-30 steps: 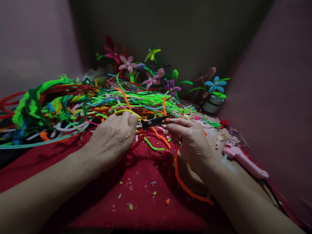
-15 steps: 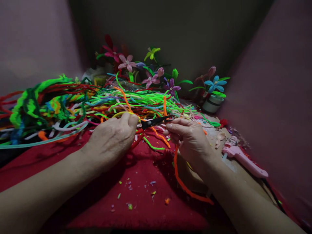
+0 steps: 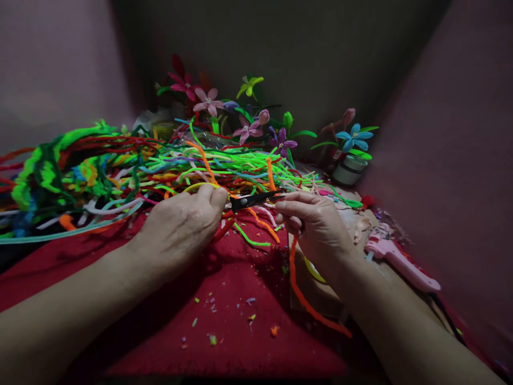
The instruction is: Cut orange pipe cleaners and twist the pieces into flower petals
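Note:
My left hand [image 3: 182,224] is closed around the handles of black scissors [image 3: 251,200], whose blades point right toward my other hand. My right hand [image 3: 316,227] is closed in a pinch on an orange pipe cleaner [image 3: 304,297], which hangs down from the fingers and curls across the red cloth [image 3: 224,342]. The scissor tips sit almost touching my right fingertips. Behind both hands lies a big tangled pile of pipe cleaners [image 3: 132,166] in green, red, orange, yellow and white.
Finished pipe-cleaner flowers [image 3: 248,128] stand at the back, with a blue one [image 3: 355,138] in a small white pot [image 3: 349,170]. A pink glue gun [image 3: 395,256] lies at the right. Small cut scraps [image 3: 224,321] dot the cloth. Pink walls close in on both sides.
My right hand has shifted slightly right and its orange pipe cleaner moved with it. The left hand and scissors have barely moved.

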A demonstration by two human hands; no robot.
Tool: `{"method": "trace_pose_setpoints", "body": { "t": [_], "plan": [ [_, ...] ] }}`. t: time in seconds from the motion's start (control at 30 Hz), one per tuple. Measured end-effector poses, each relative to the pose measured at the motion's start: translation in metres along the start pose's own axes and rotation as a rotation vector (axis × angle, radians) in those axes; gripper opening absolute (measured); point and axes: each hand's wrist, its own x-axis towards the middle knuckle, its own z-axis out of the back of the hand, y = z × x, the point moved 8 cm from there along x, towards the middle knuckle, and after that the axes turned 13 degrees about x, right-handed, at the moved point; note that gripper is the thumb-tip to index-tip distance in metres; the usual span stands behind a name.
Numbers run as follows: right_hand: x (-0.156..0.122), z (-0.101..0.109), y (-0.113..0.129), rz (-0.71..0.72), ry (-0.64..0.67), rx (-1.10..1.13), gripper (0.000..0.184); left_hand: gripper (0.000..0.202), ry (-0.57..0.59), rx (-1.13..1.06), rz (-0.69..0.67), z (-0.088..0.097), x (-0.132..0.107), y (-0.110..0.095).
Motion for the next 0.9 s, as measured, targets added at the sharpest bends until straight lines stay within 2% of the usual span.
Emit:
{"method": "trace_pose_setpoints", "body": {
  "t": [0.13, 0.57, 0.77, 0.9],
  "plan": [
    [0.001, 0.001, 0.000, 0.001, 0.014, 0.010, 0.006, 0.034, -0.022, 0.025, -0.009, 0.006, -0.001, -0.001],
    [0.001, -0.001, 0.005, 0.030, 0.064, 0.014, 0.007, 0.035, 0.073, 0.033, -0.063, 0.008, -0.003, -0.003],
    [0.002, -0.001, 0.005, 0.010, 0.043, 0.034, 0.006, 0.028, 0.049, -0.004, -0.057, 0.007, -0.003, -0.002],
    [0.003, -0.001, 0.004, -0.021, 0.014, 0.051, 0.007, 0.017, 0.069, -0.041, 0.002, 0.001, -0.002, 0.007]
  ]
}}
